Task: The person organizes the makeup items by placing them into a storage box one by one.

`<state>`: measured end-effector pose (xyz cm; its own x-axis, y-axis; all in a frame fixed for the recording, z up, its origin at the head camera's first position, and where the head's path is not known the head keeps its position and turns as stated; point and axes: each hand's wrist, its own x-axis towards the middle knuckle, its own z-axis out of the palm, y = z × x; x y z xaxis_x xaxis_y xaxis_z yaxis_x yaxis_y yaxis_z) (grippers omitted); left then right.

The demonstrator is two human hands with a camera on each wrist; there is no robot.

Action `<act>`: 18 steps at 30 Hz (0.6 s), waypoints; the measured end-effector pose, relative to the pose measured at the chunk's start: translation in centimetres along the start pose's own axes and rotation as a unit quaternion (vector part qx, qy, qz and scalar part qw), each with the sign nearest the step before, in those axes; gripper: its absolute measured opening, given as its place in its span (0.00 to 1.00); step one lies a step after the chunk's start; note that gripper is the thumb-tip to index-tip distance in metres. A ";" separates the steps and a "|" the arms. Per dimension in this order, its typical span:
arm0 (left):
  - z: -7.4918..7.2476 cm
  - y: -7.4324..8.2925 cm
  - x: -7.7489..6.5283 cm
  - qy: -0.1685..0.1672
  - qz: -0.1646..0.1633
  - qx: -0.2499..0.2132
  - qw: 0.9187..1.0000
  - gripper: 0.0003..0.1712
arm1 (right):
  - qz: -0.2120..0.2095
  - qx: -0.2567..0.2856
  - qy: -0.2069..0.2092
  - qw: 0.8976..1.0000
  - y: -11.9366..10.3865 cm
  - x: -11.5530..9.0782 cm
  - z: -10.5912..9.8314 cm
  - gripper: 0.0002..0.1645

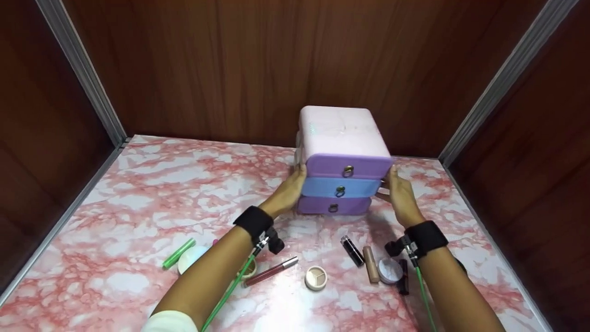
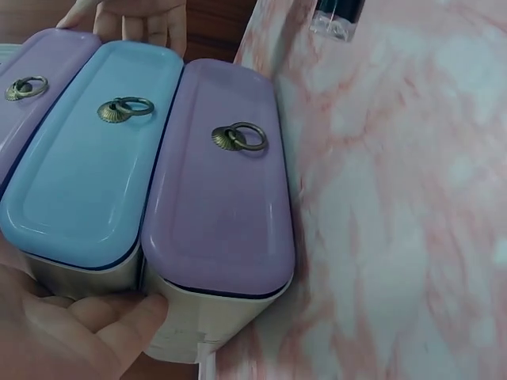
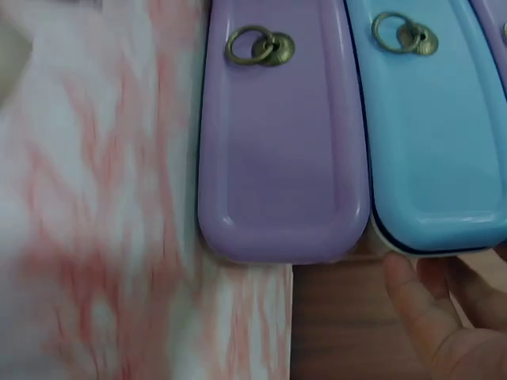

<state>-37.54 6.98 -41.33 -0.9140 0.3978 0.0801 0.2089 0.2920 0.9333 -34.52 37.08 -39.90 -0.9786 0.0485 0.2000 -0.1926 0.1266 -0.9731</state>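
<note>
A small drawer box with a pale pink top stands near the back panel. Its front has a purple top drawer, a blue middle drawer and a purple bottom drawer, each with a brass ring pull. All three look closed. My left hand grips the box's left side, fingers bent against the wall behind the drawer fronts, as the left wrist view shows. On the opposite side my right hand holds the box with thumb and fingers at the blue drawer's level. Some fingertips are hidden.
Makeup lies nearer me on the marbled table: a black lipstick, a tan tube, a round jar, a dark tube, a small pot, a lip gloss and a green tube. Wood panels enclose the table.
</note>
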 end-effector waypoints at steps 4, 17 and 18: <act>-1.5 -0.6 -1.4 0.015 -0.006 -0.008 1.000 0.47 | -0.003 0.000 -0.011 1.000 -0.4 -0.7 2.0 0.44; -5.2 -2.2 -4.5 0.061 0.011 -0.062 0.996 0.47 | -0.004 -0.032 0.014 0.999 -1.0 -3.0 7.7 0.41; -5.4 -2.3 -4.7 0.065 0.008 -0.064 0.996 0.48 | -0.007 -0.033 0.013 0.999 -1.0 -3.2 8.0 0.41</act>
<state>-35.58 -0.30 -41.94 -0.9497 0.2836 0.1327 0.1857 0.1690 0.9680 -31.82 28.84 -40.47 -0.9735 0.0728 0.2168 -0.1996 0.1923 -0.9608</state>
